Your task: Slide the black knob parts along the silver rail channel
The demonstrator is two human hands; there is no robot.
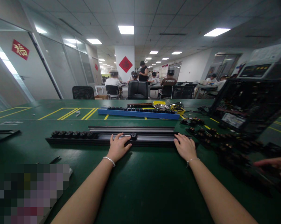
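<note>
A long black rail (pixel 154 140) with a shiny inner channel lies crosswise on the green table in front of me. Several round black parts sit in a row at its left end (pixel 72 134), and a single round black part (pixel 133 136) stands in the channel near the middle. My left hand (pixel 118 145) lies over the rail just left of that single part, fingers spread and index fingertip close to it. Over the rail's right end rests my right hand (pixel 185 146), its fingers stretched forward and slightly apart. Behind runs a second channelled strip (pixel 131 129).
A blue tray (pixel 138 114) of black parts lies further back. Many loose dark parts (pixel 208 135) spread across the right side. Another person's hand (pixel 274 165) reaches in at far right, near a large black open-sided case (pixel 247 102). A pixelated object (pixel 38 193) covers the lower left.
</note>
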